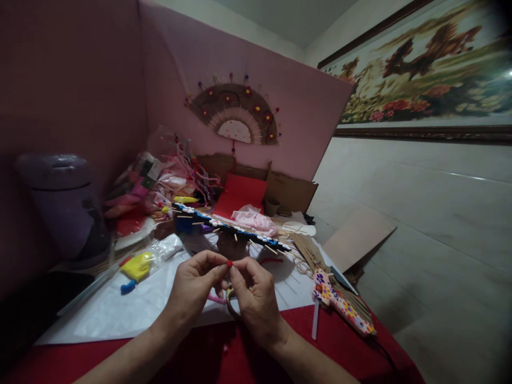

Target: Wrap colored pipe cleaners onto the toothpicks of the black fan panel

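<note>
Both hands meet over the near part of the table, their fingertips pinching a tiny red lump (229,263) that looks like soft clay. My left hand (192,285) holds it from the left between thumb and forefinger. From the right, my right hand (256,298) pinches the same piece. Below the fingers, partly hidden, are a scissors handle (229,298) and a pink fuzzy strip (216,298). Just beyond the hands, a black fan-like piece (232,228) with white and blue blobs and thin sticks along it lies tilted.
Yellow clay (138,266) in clear plastic lies at left, near a purple canister (68,213). A flower-patterned glue gun (340,304) rests on corrugated cardboard at right. Behind are red sheets (242,192), craft bags (172,181) and a decorated fan (236,109) on the pink panel.
</note>
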A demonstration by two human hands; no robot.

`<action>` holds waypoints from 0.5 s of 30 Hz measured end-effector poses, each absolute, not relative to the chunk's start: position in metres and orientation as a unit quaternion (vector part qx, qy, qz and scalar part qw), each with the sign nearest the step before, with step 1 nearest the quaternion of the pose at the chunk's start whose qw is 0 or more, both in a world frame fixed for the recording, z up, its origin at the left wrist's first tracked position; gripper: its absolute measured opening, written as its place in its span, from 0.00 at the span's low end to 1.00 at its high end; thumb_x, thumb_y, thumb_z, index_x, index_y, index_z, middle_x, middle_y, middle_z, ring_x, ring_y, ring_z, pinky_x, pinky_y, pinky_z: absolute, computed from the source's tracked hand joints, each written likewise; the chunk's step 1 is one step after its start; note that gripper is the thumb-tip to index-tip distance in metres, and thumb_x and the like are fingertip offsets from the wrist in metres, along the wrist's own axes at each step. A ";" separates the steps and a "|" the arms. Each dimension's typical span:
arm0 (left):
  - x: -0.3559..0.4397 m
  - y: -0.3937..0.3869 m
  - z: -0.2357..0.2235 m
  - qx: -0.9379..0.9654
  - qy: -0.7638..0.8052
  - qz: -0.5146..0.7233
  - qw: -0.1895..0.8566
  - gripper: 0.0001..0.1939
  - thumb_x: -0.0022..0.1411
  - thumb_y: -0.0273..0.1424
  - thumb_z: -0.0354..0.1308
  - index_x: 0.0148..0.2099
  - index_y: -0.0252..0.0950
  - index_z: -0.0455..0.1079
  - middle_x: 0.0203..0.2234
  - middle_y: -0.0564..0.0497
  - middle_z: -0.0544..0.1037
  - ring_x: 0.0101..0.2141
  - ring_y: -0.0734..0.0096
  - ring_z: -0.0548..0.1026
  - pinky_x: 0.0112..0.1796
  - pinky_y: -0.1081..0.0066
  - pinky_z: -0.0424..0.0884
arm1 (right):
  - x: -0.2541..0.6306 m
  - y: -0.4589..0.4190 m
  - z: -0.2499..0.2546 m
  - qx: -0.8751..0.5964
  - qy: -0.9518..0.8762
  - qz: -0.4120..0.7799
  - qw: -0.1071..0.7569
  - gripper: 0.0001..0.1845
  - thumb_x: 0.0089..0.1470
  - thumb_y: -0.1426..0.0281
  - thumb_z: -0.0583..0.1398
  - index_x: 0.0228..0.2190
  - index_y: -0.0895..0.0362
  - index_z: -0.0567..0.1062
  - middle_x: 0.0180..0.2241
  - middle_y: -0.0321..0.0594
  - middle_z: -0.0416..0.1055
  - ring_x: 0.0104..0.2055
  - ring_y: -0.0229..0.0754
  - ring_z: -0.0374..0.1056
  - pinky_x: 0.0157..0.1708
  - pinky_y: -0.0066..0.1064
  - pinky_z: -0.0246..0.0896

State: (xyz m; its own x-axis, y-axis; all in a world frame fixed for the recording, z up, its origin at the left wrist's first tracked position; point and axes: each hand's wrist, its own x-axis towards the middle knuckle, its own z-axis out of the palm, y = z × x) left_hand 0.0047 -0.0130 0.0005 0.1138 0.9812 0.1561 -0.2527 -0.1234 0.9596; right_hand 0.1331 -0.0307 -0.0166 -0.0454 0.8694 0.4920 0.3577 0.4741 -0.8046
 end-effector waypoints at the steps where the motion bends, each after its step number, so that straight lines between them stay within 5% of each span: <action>1: 0.005 -0.015 0.002 0.512 0.370 0.560 0.536 0.08 0.47 0.30 0.63 0.28 0.31 0.70 0.15 0.55 0.73 0.17 0.76 0.69 0.18 0.77 0.66 | 0.133 -0.030 -0.017 -0.451 -0.676 0.257 0.523 0.11 0.58 0.65 0.53 0.31 0.58 0.71 0.27 0.38 0.69 0.28 0.37 0.65 0.28 0.28 0.58; 7: 0.003 -0.019 -0.006 0.629 0.384 0.541 0.406 0.06 0.55 0.30 0.56 0.34 0.33 0.72 0.19 0.53 0.74 0.19 0.76 0.70 0.20 0.77 0.68 | 0.132 -0.029 -0.014 -0.473 -0.669 0.229 0.526 0.11 0.57 0.66 0.53 0.28 0.59 0.71 0.23 0.37 0.67 0.25 0.37 0.62 0.25 0.27 0.55; 15: -0.001 -0.016 -0.014 0.786 0.325 0.524 0.034 0.08 0.59 0.20 0.50 0.36 0.33 0.68 0.26 0.50 0.75 0.27 0.74 0.73 0.28 0.76 0.68 | 0.131 -0.032 -0.014 -0.457 -0.705 0.142 0.523 0.10 0.55 0.70 0.53 0.26 0.60 0.71 0.22 0.37 0.64 0.24 0.37 0.60 0.25 0.28 0.53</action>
